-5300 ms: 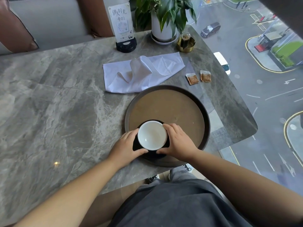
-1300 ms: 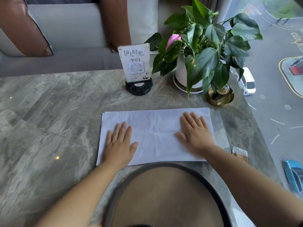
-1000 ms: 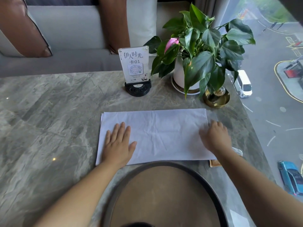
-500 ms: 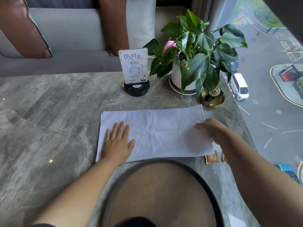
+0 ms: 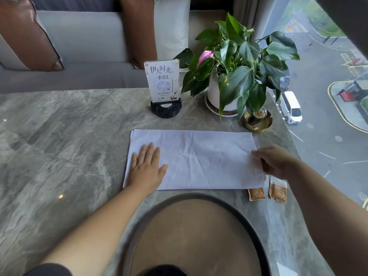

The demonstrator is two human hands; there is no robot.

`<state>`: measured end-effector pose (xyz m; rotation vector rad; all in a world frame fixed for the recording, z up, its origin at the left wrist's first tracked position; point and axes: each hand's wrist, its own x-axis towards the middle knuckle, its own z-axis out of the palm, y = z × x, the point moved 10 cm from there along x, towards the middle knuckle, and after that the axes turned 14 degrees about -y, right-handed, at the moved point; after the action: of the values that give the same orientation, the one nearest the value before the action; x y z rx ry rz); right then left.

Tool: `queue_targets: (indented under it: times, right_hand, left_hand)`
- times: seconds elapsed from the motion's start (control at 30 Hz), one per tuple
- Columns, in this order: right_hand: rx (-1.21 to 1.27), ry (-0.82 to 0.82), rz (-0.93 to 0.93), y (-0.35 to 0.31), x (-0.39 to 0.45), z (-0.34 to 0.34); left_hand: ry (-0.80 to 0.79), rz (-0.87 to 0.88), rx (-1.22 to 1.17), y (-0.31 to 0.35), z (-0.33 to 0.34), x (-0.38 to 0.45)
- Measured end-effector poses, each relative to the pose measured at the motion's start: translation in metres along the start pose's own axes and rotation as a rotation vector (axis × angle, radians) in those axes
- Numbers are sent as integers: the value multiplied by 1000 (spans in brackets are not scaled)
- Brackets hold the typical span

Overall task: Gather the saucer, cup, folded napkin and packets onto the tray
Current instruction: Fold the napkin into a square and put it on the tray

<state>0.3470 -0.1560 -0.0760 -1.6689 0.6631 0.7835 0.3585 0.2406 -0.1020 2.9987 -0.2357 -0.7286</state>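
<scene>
A white napkin (image 5: 199, 160) lies flat as a wide rectangle on the marble table, just beyond the round dark tray (image 5: 151, 212). My left hand (image 5: 146, 168) rests palm down, fingers spread, on the napkin's left end. My right hand (image 5: 274, 162) pinches the napkin's right edge, thumb on top. Two brown packets (image 5: 267, 191) lie on the table right of the tray, below that hand. Only the dark rim of the saucer (image 5: 163, 270) shows at the bottom edge; the cup is out of view.
Behind the napkin stand a table card in a black holder (image 5: 163, 90), a potted plant (image 5: 233, 76) in a white pot and a small brass dish (image 5: 257, 120). The table's right edge (image 5: 298, 156) runs along a window over the street. A sofa sits beyond the table.
My right hand slid from lying flat on the napkin to its right edge and took hold of it. The left hand stayed flat. The two packets came into view.
</scene>
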Motion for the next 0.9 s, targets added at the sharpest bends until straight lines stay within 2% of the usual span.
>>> queue_targets:
  times: [0.13, 0.27, 0.37, 0.47, 0.67, 0.9]
  right_hand:
    - [7, -77, -27, -9, -8, 5]
    - [115, -216, -196, -51, -25, 34]
    - [130, -286, -340, -84, -44, 77]
    - [136, -344, -407, -101, -50, 141]
    - [-29, -245, -517, -122, -32, 247]
    - [-365, -40, -544, -125, -9, 311]
  left_hand:
    - [10, -44, -18, -23, 12, -22]
    - [6, -63, -18, -27, 17, -28]
    - [-11, -67, -13, -27, 17, -28]
    - [-44, -50, -59, -29, 18, -28]
    - [65, -74, -180, -46, 6, -56]
    - [111, -51, -216, -73, 6, -77]
